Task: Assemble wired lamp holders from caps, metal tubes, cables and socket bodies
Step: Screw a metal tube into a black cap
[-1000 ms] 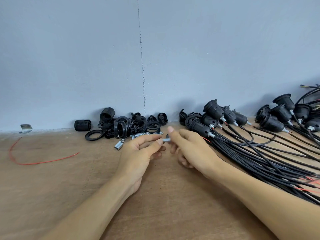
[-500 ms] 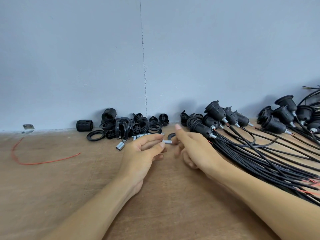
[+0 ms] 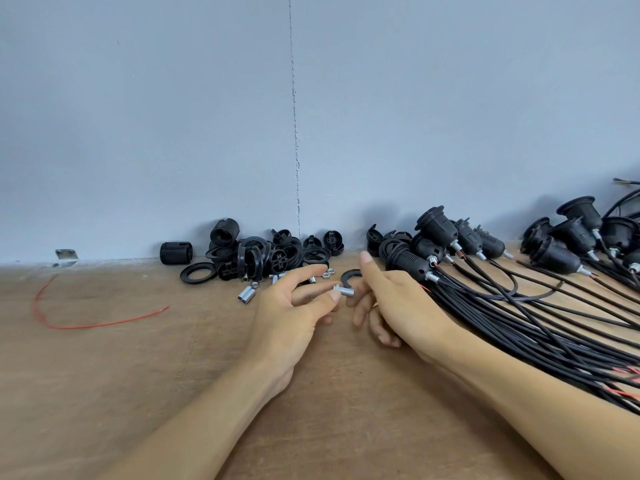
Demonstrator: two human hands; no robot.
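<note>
**Left Hand Held the Tube**

Right of the pile of black socket parts (image 3: 263, 258), wired holders (image 3: 408, 261) fanned across the wooden table (image 3: 104, 393). In front of that pile the left hand (image 3: 294, 317) pinched the metal tube (image 3: 344, 291) between thumb and fingers. The right hand (image 3: 394, 306) hung slack just beside it, index straight, gripping nothing visible. A second earlier both hands had met on the tube.

The short metal tube (image 3: 344, 291) I pinch gleams silver; ribbed plastic socket bodies (image 3: 408, 263) and cables (image 3: 519, 327) are black (stray wire (image 3: 86, 323): red; wooden tabletop (image 3: 104, 393): brown).
</note>
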